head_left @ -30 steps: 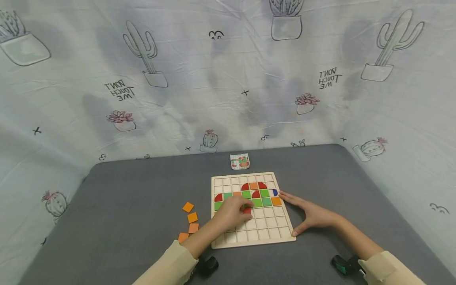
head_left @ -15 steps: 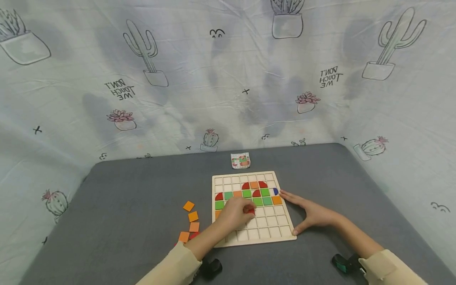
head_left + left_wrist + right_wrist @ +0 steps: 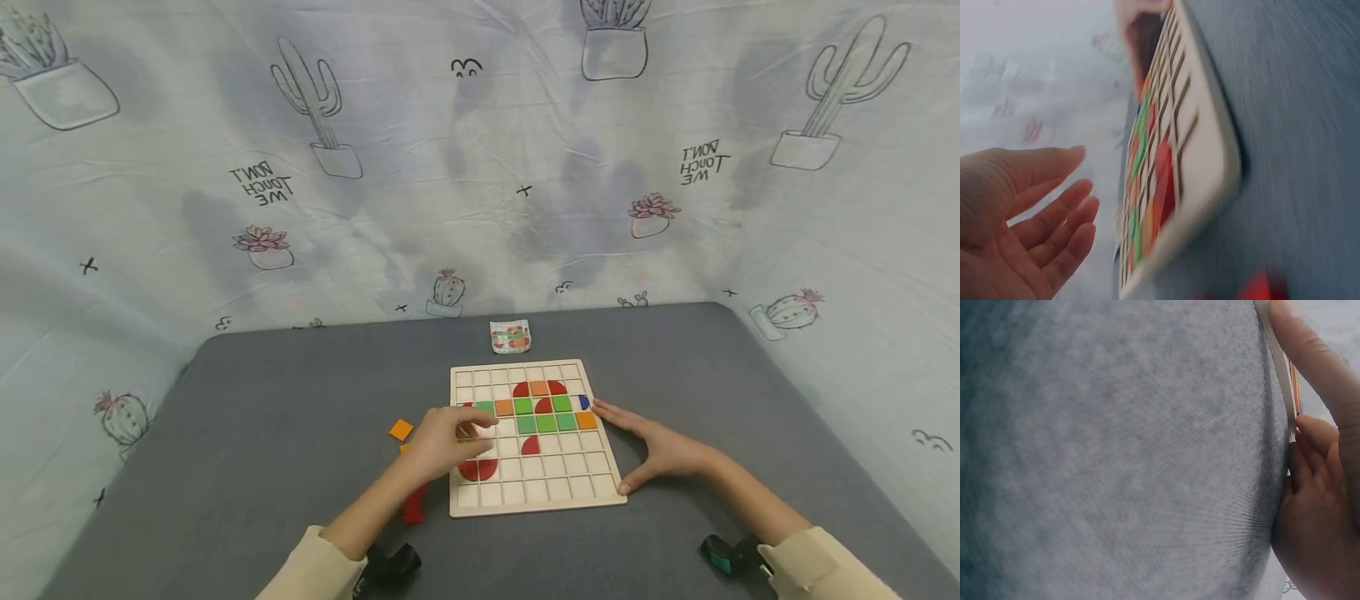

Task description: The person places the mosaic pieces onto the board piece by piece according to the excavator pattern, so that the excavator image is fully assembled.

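Observation:
A square wooden grid board (image 3: 540,496) lies on the grey table with coloured tiles set in some cells. My left hand (image 3: 442,442) hovers above the board's left side, thumb and fingers apart, holding nothing; in the left wrist view the same hand (image 3: 1035,219) shows loosely bent fingers. A red quarter-circle tile (image 3: 531,445) sits alone in a cell near the middle. Two more red tiles (image 3: 477,470) sit side by side at lower left, partly under the hand. My right hand (image 3: 667,450) rests against the board's right edge, thumb at the lower corner and fingertips higher up.
Loose orange tiles (image 3: 401,430) and red tiles (image 3: 414,506) lie on the table left of the board, partly hidden by the left arm. A small printed pattern card (image 3: 510,337) lies beyond the board. Cactus-print cloth (image 3: 420,208) hangs behind the table.
My left hand has let go of the red quarter-circle tile, which now sits in a middle cell, and has moved left with its fingers spread. The right hand stays at the board's edge.

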### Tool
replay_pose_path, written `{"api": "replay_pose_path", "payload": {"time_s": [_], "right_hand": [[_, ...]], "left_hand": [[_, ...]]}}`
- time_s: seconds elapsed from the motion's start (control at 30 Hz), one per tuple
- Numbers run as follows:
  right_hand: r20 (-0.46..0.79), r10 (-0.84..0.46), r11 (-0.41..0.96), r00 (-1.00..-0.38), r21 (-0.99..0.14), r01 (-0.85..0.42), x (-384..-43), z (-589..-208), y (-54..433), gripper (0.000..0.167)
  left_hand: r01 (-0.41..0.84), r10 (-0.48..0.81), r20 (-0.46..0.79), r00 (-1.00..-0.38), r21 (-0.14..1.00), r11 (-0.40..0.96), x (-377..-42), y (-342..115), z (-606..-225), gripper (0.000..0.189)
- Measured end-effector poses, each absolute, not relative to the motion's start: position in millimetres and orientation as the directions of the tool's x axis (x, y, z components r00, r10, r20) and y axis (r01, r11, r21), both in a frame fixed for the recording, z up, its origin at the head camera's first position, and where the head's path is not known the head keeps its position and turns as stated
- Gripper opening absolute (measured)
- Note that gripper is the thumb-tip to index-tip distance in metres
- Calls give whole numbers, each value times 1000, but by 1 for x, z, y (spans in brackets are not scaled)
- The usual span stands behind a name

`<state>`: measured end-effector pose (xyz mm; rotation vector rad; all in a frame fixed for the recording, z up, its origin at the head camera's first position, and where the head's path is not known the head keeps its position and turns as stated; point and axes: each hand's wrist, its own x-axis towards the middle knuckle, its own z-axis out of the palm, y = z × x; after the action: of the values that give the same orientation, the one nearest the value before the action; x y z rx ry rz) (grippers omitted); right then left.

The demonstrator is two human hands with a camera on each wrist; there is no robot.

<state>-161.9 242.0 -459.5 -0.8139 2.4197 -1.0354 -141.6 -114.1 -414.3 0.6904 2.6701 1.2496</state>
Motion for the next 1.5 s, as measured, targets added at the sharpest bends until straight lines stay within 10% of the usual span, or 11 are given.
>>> {"api": "replay_pose_path", "payload": {"time_s": [0.87, 1.23, 1.5], "right_hand": [[-101, -648, 547, -755, -751, -369, -162, -460, 242, 112], [-119, -637, 567, -761, -742, -358, -162, -460, 240, 111], [-123, -637, 567, -761, -744, -354, -161, -457, 240, 111]], "left_hand": [[530, 667, -23, -745, 587, 612, -89, -205, -423, 30], [528, 539, 90, -837, 392, 754, -85, -182, -433, 32], [557, 582, 107, -806, 469, 685, -86, -183, -432, 25]]}}
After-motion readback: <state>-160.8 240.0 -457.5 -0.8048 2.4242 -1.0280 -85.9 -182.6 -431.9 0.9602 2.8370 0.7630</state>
